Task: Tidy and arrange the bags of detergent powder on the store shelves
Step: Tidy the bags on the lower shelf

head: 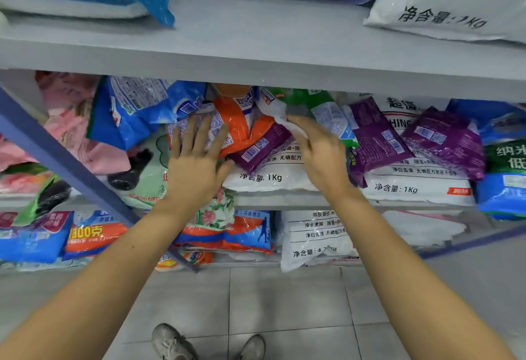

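Label "1Kg" on white bag (pixel 270 180)

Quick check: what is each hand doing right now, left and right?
Left hand: open, fingers spread flat on the clear-fronted bag.
Right hand: closed, pinching the white corner of the green bag.

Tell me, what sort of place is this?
Most likely a shop aisle: grey tiered shelves piled with printed detergent bags, such as a white 1Kg bag and an orange bag, above a tiled floor.
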A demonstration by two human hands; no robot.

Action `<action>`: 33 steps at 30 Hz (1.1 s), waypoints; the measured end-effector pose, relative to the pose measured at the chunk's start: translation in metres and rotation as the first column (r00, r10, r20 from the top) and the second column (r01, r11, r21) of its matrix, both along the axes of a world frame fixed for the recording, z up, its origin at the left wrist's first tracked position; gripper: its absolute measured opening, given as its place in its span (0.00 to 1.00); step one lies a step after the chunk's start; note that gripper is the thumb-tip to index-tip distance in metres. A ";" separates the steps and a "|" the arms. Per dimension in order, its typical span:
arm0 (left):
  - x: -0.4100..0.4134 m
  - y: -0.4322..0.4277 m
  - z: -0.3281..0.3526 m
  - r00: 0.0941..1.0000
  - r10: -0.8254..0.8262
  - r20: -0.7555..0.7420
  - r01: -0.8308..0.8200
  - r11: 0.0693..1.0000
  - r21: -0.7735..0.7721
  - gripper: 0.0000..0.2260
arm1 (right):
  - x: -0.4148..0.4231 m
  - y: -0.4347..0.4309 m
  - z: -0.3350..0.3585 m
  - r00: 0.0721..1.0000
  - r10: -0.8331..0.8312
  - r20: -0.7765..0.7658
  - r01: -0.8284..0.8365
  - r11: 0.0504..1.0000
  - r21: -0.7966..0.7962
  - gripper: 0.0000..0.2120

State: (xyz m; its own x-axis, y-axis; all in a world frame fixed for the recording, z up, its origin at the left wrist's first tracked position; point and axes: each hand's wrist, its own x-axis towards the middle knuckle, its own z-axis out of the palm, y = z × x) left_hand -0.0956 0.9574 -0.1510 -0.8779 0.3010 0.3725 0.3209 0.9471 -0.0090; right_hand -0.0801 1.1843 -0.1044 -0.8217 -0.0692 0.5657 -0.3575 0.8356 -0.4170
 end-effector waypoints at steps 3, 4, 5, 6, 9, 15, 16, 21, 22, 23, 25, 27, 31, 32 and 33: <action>0.002 0.005 0.003 0.999 0.025 0.025 -0.026 0.998 0.055 0.28 | 0.015 0.010 0.032 0.995 0.001 0.105 0.021 0.976 -0.215 0.14; 0.003 0.008 0.005 0.998 0.040 0.039 -0.043 0.996 0.078 0.28 | 0.019 0.014 0.039 0.991 0.001 0.134 0.033 0.966 -0.255 0.12; 0.004 0.012 0.007 0.997 0.053 0.056 -0.059 0.992 0.115 0.28 | 0.023 0.018 0.044 0.985 0.014 0.172 0.039 0.953 -0.300 0.12; 0.006 0.017 0.010 0.996 0.059 0.074 -0.069 0.986 0.152 0.29 | 0.027 0.022 0.049 0.979 0.037 0.201 0.041 0.927 -0.374 0.16; 0.010 0.034 0.020 0.995 0.035 0.095 -0.059 0.962 0.266 0.28 | 0.035 0.028 0.066 0.968 0.139 0.210 0.008 0.816 -0.578 0.28; 0.024 0.068 0.059 0.867 -0.408 0.286 -0.089 0.438 0.895 0.23 | 0.052 0.039 0.094 0.929 0.259 0.264 0.013 0.691 -0.723 0.18; 0.026 0.072 0.065 0.854 -0.430 0.292 -0.131 0.365 0.922 0.24 | 0.056 0.038 0.099 0.920 0.278 0.278 0.020 0.673 -0.740 0.18; 0.034 0.084 0.087 0.827 -0.473 0.304 -0.248 0.178 0.952 0.15 | 0.072 0.037 0.119 0.900 0.313 0.303 0.042 0.630 -0.776 0.18; 0.037 0.084 0.092 0.816 -0.481 0.321 -0.275 0.166 0.947 0.13 | 0.075 0.038 0.124 0.904 0.313 0.292 0.044 0.610 -0.791 0.18; 0.041 0.083 0.095 0.811 -0.488 0.324 -0.290 0.146 0.946 0.11 | 0.078 0.039 0.128 0.910 0.304 0.280 0.048 0.595 -0.802 0.18; 0.050 0.080 0.107 0.823 -0.493 0.283 -0.251 0.132 0.959 0.06 | 0.084 0.044 0.139 0.923 0.283 0.261 0.055 0.574 -0.817 0.16; 0.059 0.076 0.125 0.840 -0.498 0.216 -0.133 0.196 0.972 0.04 | 0.090 0.052 0.149 0.935 0.273 0.224 0.042 0.543 -0.839 0.15; 0.077 0.068 0.164 0.815 -0.577 0.050 0.139 0.279 0.950 0.05 | 0.096 0.067 0.167 0.965 0.207 0.160 0.064 0.407 -0.911 0.17; 0.080 0.066 0.174 0.814 -0.580 0.013 0.191 0.290 0.938 0.04 | 0.097 0.069 0.173 0.968 0.204 0.144 0.059 0.374 -0.926 0.20; 0.084 0.065 0.185 0.819 -0.572 -0.030 0.237 0.291 0.927 0.03 | 0.097 0.070 0.179 0.969 0.212 0.127 0.044 0.355 -0.934 0.22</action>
State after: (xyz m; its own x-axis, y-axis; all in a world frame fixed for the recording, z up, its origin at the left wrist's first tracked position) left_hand -0.0113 1.0219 0.0335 -0.8424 0.3043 0.4447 0.4921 0.0983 0.8650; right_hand 0.0172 1.2547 0.0742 -0.9368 0.3163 0.1496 -0.2079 -0.1592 -0.9651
